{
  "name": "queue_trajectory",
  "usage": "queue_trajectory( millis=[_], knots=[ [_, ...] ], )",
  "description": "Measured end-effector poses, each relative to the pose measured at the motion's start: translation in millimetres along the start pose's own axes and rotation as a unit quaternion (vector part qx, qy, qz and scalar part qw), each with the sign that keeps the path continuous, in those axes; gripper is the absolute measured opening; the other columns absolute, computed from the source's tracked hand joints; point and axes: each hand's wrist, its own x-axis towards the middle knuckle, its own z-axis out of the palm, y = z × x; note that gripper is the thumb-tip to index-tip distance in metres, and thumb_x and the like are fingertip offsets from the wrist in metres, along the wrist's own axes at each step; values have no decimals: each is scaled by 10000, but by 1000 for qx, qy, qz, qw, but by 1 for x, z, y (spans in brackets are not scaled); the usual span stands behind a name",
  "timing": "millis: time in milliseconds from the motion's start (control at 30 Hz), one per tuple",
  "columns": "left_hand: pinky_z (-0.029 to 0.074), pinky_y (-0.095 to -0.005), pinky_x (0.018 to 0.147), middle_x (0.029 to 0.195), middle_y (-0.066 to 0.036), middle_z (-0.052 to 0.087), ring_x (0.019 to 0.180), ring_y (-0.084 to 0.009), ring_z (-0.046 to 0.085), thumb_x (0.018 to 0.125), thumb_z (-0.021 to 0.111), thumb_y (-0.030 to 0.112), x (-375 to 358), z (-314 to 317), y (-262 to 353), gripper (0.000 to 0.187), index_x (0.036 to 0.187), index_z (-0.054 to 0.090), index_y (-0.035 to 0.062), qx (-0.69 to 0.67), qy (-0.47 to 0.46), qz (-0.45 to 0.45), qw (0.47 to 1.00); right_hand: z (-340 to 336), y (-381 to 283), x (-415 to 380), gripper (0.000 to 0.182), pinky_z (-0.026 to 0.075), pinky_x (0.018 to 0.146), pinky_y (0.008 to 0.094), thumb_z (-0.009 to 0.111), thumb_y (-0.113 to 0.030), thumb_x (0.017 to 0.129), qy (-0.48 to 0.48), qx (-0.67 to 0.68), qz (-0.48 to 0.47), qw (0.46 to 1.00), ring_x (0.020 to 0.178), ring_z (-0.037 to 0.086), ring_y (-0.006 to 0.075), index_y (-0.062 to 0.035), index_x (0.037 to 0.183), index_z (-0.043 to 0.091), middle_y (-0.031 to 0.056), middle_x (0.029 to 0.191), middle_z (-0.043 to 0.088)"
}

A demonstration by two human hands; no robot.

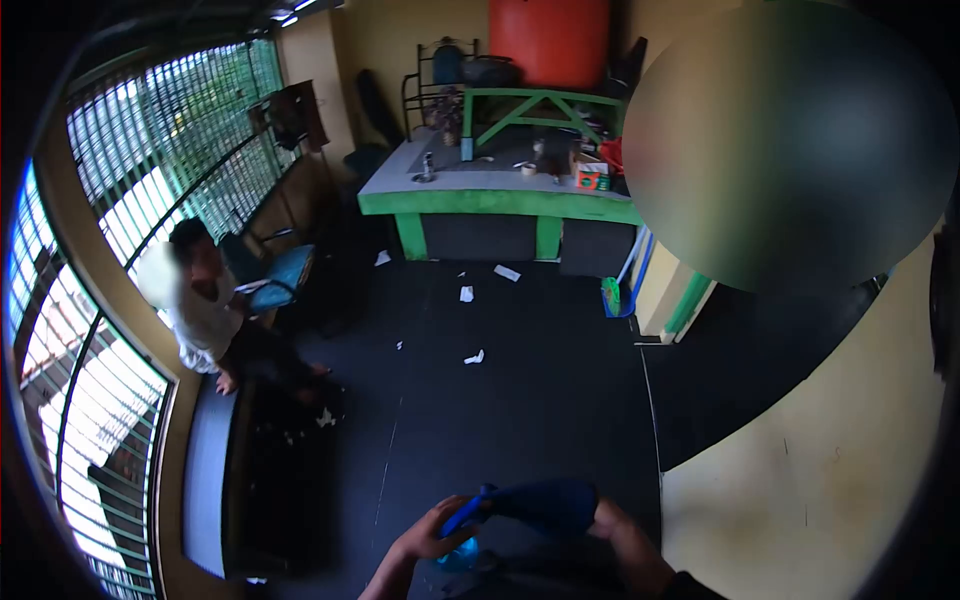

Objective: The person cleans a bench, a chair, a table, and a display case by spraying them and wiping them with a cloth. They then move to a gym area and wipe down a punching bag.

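Low in the head view, a dark blue item (545, 505) spans the gap between my two hands. It has a brighter blue rim at its left end; its kind is not clear. My left hand (435, 530) is closed round that left end. My right hand (612, 522) grips the opposite end, its fingers partly hidden behind the item. Beneath my left hand shows a lighter blue, shiny thing (458, 556), mostly covered.
White paper scraps (467, 294) lie scattered on the black floor (540, 400). A person (215, 310) sits on a bench (208, 480) at left, near a blue chair (280, 278). A green-edged counter (500, 203) stands ahead, a blue dustpan (618, 300) by its right end.
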Motion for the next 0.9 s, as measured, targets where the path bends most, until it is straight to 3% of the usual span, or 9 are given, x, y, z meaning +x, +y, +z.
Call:
queue_trajectory(
  millis=[100,233,300,433,533,567,600,800,900],
  knots=[
    [471,-435,1009,1311,-188,587,1207,-347,584,945,671,248,67,-4,-13,482,1376,556,63,-31,-66,51,996,69,-52,-33,417,502,1021,367,501,-178,1020,-24,-53,-126,990,1199,610,223,80,1347,527,159,1332,612],
    [447,-451,1049,1321,-193,593,1248,-346,562,968,641,264,161,4,-21,483,1394,535,62,-22,-172,76,982,47,-69,-14,511,467,1060,415,393,-300,1054,12,-155,-223,962,1238,586,287,106,1337,519,195,1350,591],
    [437,-463,1065,1302,-194,608,1261,-347,555,981,619,269,205,10,-24,474,1401,529,69,-9,-195,71,978,32,-81,5,683,427,1090,456,318,-458,1030,-9,114,-262,958,1268,554,356,125,1326,514,239,1371,561],
    [419,-444,1070,1320,-180,595,1253,-349,553,991,610,293,300,14,-21,473,1406,524,82,20,-225,52,973,-31,-127,51,810,413,1093,482,290,-565,977,46,142,-281,948,1271,543,402,136,1314,515,264,1386,540],
    [416,-437,1061,1308,-175,591,1241,-356,554,990,611,318,368,18,-22,481,1411,521,102,22,-244,64,967,-88,-178,67,657,423,1079,408,343,-450,1021,59,160,-316,933,1204,591,310,95,1349,507,210,1344,588],
    [414,-438,1061,1301,-176,590,1250,-356,547,989,612,322,393,16,-16,481,1408,524,102,29,-247,74,966,-107,-202,76,581,435,1054,387,433,-391,1010,212,-71,-289,931,1160,603,286,80,1339,521,187,1299,611],
    [414,-438,1061,1301,-176,590,1250,-356,547,989,612,322,415,12,-11,481,1408,524,102,31,-250,75,965,-122,-220,85,516,447,1029,367,523,-332,999,351,-294,-237,857,1116,615,262,65,1328,534,164,1254,635],
    [421,-395,1054,1333,-169,588,1216,-281,570,966,658,268,519,-2,26,445,1353,564,70,88,-241,50,965,-130,-338,111,528,467,986,323,754,-109,868,329,-210,-351,851,1089,612,175,40,1326,539,111,1195,646],
    [355,-467,1103,1422,-167,518,1290,-368,504,948,660,321,570,2,3,487,1380,558,119,97,-218,88,967,-139,-376,134,543,465,994,314,729,-90,897,324,-218,-363,846,1141,592,168,48,1368,497,115,1254,616]
  ],
)
